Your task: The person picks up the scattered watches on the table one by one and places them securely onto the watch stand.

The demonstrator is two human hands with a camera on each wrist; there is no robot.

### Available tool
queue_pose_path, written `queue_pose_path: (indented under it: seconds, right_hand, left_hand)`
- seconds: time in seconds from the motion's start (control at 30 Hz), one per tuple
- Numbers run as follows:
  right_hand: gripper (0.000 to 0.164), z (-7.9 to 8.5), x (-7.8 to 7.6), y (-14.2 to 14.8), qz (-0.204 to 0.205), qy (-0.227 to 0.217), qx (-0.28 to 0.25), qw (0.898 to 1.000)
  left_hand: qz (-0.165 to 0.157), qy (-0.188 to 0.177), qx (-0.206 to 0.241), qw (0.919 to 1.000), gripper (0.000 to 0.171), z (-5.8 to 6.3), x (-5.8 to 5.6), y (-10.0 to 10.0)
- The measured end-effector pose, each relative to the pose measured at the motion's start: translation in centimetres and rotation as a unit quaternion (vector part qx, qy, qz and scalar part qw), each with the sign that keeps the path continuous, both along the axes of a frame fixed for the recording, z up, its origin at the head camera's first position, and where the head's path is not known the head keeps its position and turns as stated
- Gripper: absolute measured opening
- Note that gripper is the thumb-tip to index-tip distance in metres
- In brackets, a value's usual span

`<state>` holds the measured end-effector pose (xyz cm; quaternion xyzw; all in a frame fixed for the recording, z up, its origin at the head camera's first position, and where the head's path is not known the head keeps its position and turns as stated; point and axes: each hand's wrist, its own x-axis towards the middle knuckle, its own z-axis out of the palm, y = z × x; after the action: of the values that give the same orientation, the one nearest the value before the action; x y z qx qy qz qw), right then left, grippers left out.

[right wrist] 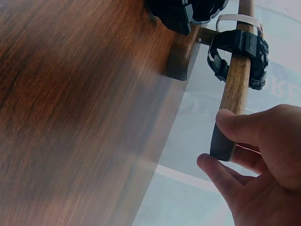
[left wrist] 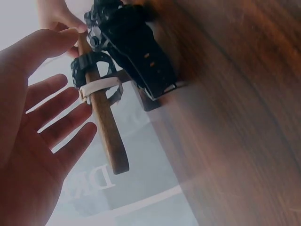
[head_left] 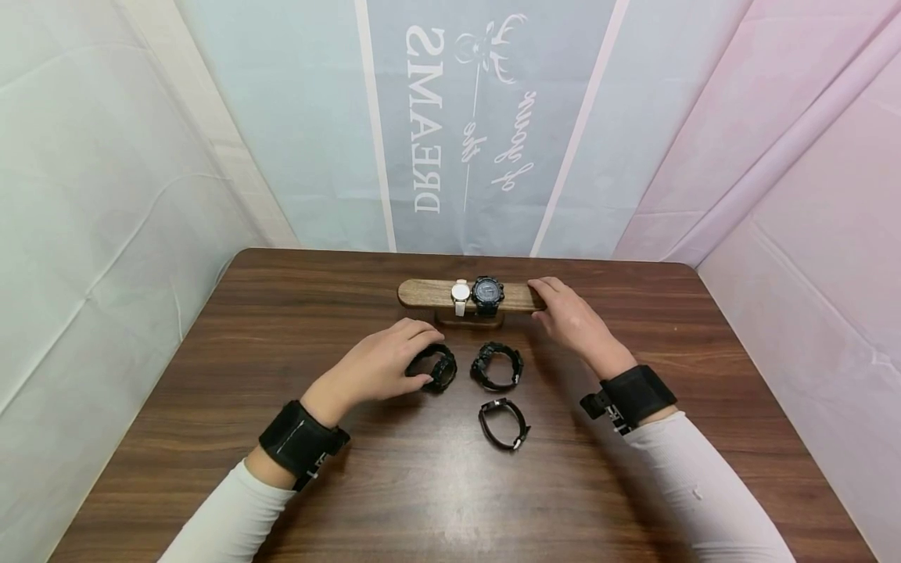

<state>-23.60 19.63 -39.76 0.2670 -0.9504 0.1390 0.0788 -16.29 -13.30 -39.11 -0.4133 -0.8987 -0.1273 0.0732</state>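
1. black watch [head_left: 445,371]: this item lay on the worktop [head_left: 380,493], on its side, with its strap forming a ring. it was located on the near side of the watch stand [head_left: 425,293], in front of the stand's left half and apart from the bar.
2. governing relation: the bar's long axis ran left to right, roughly parallel to the worktop's far edge. the black watch was beneath and just to the right of the left hand [head_left: 380,360], the nearer of the two hands. the right hand [head_left: 573,320] was at the right end of the bar.
3. left hand: the forearm extended from the lower left, with the back of the hand upward. the fingers spanned the far side of the black watch; the thumb was at its near side. the fingers were relaxed, not closed around it; contact could not be confirmed.
4. right hand: the forearm extended from the lower right. the thumb and fingers pinched the bar's right end from opposite sides.
5. adjacent items: a white watch [head_left: 461,292] and a large dark watch [head_left: 487,291] were mounted side by side near mid-bar. a bulky watch [head_left: 482,366] and a slim watch [head_left: 496,404] lay loose to the right of the black watch.
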Motion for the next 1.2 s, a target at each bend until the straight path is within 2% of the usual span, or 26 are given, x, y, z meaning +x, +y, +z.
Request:
queue_pose_path:
  seconds: [0.3,0.5,0.8,1.2]
  right_hand:
    - [0.056,0.0,0.0,-0.1,-0.003,0.004,-0.004,1.000]
    - [0.056,0.0,0.0,0.0,-0.003,0.006,-0.009,1.000]
    - [0.056,-0.2,0.0,0.1,-0.002,0.003,-0.011,1.000]
    - [0.056,-0.3,0.0,0.1,-0.004,0.006,-0.013,1.000]
  left_hand:
    - [-0.002,-0.011,-0.010,0.9999,0.060,-0.5,0.8,0.4]
    - [-0.007,-0.014,-0.012,0.9998,0.061,-1.0,1.0,0.7]
    - [-0.023,-0.013,-0.026,0.9993,0.063,-1.5,0.8,1.3]
    - [-0.035,-0.025,-0.053,0.9977,0.070,-1.9,0.0,1.8]
